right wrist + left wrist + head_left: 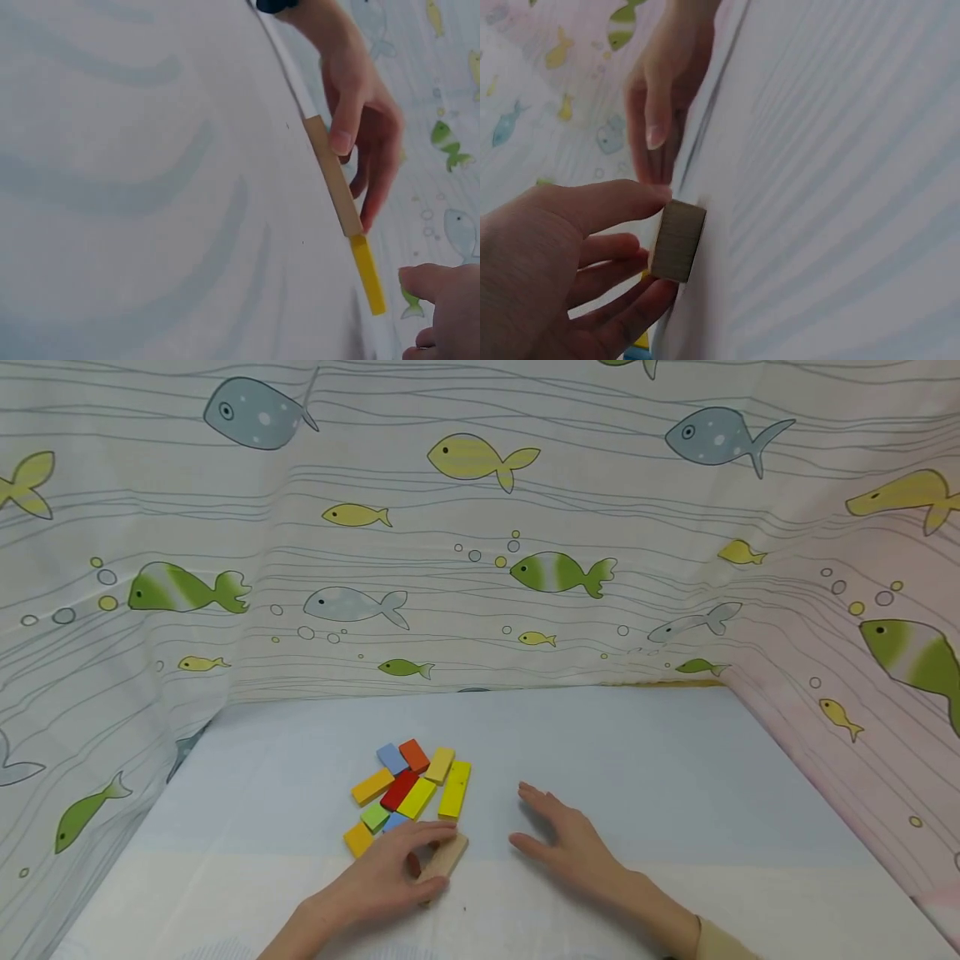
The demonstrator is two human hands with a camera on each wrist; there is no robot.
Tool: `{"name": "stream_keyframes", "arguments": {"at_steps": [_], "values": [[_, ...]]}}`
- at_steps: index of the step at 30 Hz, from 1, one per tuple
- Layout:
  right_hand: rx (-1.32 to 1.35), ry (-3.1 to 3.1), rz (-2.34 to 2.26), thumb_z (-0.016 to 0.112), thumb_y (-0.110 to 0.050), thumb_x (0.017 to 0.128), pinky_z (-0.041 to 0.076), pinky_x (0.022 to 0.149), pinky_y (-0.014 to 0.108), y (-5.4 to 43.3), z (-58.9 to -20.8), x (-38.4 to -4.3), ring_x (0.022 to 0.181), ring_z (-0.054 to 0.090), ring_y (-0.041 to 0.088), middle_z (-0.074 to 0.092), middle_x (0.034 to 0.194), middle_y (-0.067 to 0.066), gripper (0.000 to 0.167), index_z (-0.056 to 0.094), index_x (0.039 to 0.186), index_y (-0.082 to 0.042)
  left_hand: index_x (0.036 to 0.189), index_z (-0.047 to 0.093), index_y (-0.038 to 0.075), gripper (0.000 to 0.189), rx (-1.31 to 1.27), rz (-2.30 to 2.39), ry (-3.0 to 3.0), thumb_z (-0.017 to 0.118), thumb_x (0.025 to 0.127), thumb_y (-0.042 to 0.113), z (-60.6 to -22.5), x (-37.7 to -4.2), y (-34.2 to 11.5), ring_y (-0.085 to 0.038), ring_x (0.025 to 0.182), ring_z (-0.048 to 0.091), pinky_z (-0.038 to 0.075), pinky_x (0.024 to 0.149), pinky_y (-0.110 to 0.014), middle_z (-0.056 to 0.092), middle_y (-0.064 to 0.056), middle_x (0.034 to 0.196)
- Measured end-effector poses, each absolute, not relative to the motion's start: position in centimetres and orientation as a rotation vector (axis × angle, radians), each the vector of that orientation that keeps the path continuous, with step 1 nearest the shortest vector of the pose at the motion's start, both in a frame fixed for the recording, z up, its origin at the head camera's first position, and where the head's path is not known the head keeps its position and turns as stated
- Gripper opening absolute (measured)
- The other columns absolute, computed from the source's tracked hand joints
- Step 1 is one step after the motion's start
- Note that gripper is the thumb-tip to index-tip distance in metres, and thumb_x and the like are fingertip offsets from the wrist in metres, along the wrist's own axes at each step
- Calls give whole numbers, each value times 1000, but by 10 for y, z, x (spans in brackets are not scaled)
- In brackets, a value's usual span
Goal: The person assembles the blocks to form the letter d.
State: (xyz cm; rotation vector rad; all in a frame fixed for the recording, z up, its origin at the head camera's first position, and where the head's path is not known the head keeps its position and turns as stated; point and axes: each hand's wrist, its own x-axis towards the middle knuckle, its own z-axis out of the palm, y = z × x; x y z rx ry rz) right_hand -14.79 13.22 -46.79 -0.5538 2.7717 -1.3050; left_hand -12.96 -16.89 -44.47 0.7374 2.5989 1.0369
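My left hand (382, 868) pinches a plain wooden block (451, 855) between thumb and fingers, low over the tabletop. In the left wrist view the end face of this wooden block (679, 241) shows beside the thumb tip. Just beyond those fingers lies a long bright yellow block (454, 791). To the right, my right hand (573, 852) is held over the table with its fingers loosely extended and nothing in them. The right wrist view shows its thumb (431, 281) apart from the blocks.
Several coloured blocks lie flat in a loose cluster beyond my left hand, among them a dark red block (400, 790), an orange block (372, 787) and a green block (375, 817). A fish-patterned cloth (450, 568) hangs around the back and sides of the pale table (637, 760).
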Motion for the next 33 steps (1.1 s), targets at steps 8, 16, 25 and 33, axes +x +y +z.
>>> {"name": "stream_keyframes", "arguments": {"at_steps": [8,16,25,33], "values": [[-595,2769,-1297,72,-46,89,33,117,52,108,-473,-161,143,41,35,50,151,1,71,49,148,-12,140,56,28,65,760,1126,2442,82,82,40,-443,-135,-183,-7,93,60,54,81,-20,58,8,138],[-607,2780,-1261,75,-47,87,31,118,56,84,-478,-176,145,37,37,46,154,5,77,47,150,-13,145,52,24,74,861,1108,2368,84,79,39,-442,-138,-195,-5,105,60,53,93,-22,48,3,152],[-608,2807,-1178,76,-50,83,33,118,53,64,-481,-193,146,37,30,43,156,4,85,42,152,-14,149,47,24,79,879,1081,2333,83,80,35,-441,-140,-198,-5,108,59,51,97,-24,50,5,150],[-666,2827,-1154,78,-48,82,33,117,55,59,-479,-200,146,37,31,44,156,6,86,43,152,-12,150,46,23,83,846,1058,2327,85,78,34,-441,-141,-199,-5,111,58,50,100,-24,51,5,149]]}}
